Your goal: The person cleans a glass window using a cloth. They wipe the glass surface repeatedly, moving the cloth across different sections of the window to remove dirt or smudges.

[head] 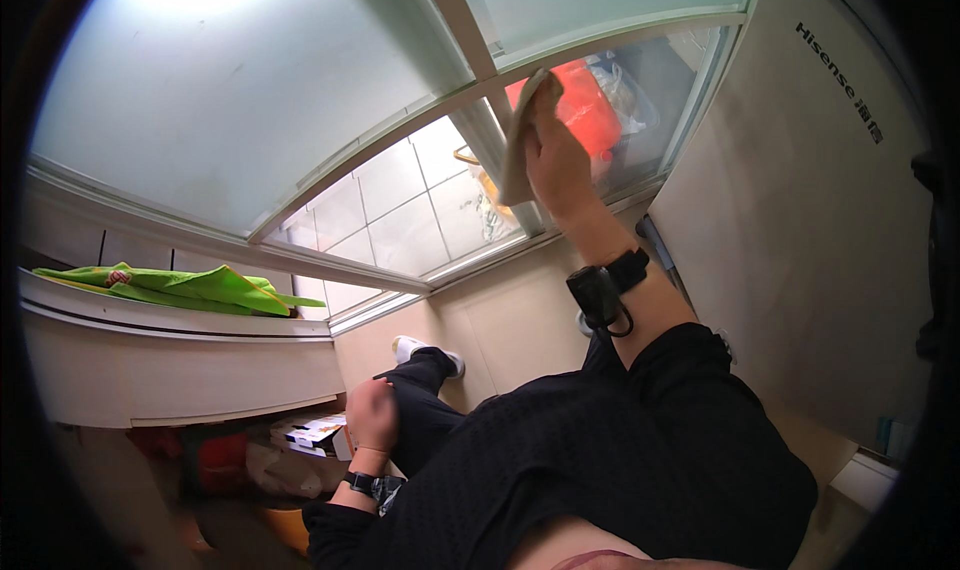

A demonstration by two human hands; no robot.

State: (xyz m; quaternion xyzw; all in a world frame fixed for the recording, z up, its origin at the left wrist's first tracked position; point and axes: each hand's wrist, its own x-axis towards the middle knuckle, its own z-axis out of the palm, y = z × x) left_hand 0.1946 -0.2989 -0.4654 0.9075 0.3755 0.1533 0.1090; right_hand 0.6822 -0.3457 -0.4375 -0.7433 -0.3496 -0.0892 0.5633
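Observation:
My right hand (561, 166), stretched out ahead, grips a folded beige cloth (517, 146). The cloth lies against or just before the upright frame (484, 139) of a glass sliding door; whether it touches is hard to tell. Frosted glass panels (247, 105) fill the door's upper part, above clear lower panes (405, 195). My left hand (371, 416) hangs low beside my dark-trousered leg (420, 390). It is blurred, and its fingers are partly hidden, with no object visible in it.
A Hisense refrigerator (795, 217) stands close on the right. Left, a green cloth (202, 286) lies on a ledge (180, 330), above a shelf space with a white box (315, 431) and bags. Through the glass show a red bag (581, 109) and floor tiles (390, 202).

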